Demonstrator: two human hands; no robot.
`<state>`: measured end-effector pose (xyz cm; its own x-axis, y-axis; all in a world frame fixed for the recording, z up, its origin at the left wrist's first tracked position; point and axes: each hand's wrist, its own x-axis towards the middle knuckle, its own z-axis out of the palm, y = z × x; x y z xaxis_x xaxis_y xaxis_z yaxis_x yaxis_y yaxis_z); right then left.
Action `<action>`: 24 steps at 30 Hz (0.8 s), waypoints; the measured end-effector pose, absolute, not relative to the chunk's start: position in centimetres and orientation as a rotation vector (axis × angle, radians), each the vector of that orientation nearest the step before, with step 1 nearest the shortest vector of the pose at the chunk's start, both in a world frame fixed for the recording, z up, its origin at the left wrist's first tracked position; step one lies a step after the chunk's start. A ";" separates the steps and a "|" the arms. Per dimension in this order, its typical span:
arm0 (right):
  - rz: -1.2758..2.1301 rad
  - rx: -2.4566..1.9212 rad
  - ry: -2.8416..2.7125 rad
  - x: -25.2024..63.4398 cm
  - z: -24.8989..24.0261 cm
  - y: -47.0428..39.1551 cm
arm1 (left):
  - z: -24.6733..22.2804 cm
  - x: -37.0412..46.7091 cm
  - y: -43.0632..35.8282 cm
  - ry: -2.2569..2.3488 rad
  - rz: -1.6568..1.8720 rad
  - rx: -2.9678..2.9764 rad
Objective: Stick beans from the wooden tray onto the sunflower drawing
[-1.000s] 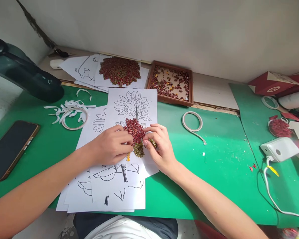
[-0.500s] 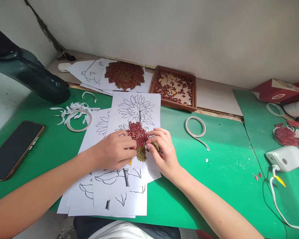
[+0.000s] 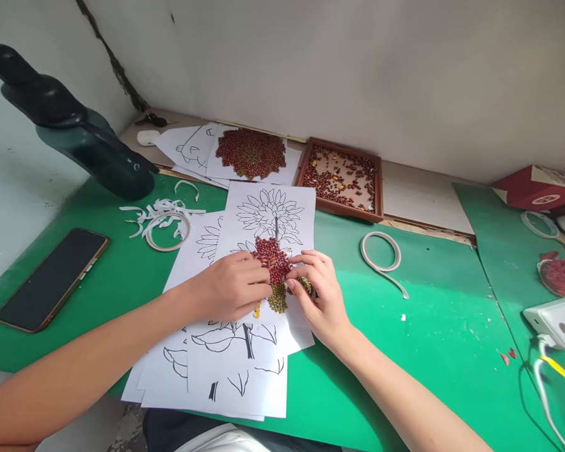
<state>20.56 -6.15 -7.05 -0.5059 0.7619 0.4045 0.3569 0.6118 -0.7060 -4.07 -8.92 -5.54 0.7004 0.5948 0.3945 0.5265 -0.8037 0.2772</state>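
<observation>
A sheet of paper with line-drawn flowers (image 3: pixel 275 204) lies on a stack of similar sheets. On it is a patch of dark red beans (image 3: pixel 274 260), with a patch of green beans (image 3: pixel 277 300) below. My left hand (image 3: pixel 242 285) rests at the left side of the red beans, its fingers curled and their tips mostly hidden. At the right side, my right hand (image 3: pixel 317 285) has bent fingers held apart, thumb and index tips close to the beans. A few yellow bits (image 3: pixel 257 309) show under my left hand. More green beans (image 3: pixel 306 285) lie partly behind my right fingers.
A brown tray of mixed beans (image 3: pixel 381 188) stands behind the papers, beside a finished-looking bean picture (image 3: pixel 250 152). Around lie a phone (image 3: pixel 51 279), a dark bottle (image 3: pixel 98 150), paper scraps (image 3: pixel 162 210), a tape coil (image 3: pixel 398 254) and a white charger (image 3: pixel 558 323).
The whole view has shifted, so everything sits farther right and slightly lower in the picture. Both hands stay at the bean patch with nearly the same finger poses.
</observation>
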 end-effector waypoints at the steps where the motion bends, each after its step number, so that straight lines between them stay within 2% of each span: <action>1: 0.713 -0.876 -2.118 20.6 -7.1 -6.1 | -5.6 -4.1 -8.9 0.928 0.728 2.759; 12: 0.644 -0.761 -2.169 20.1 -6.7 -6.4 | -5.1 -3.8 -8.8 1.085 0.976 2.697; 24: 0.885 -0.670 -2.151 20.2 -5.6 -7.6 | -4.4 -3.4 -9.2 0.906 1.179 2.778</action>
<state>20.24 -7.59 -5.59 -0.6172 0.6720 0.4092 0.1895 0.6318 -0.7516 -3.37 -9.22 -4.39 0.5547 0.5035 0.6624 0.5105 -0.8346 0.2069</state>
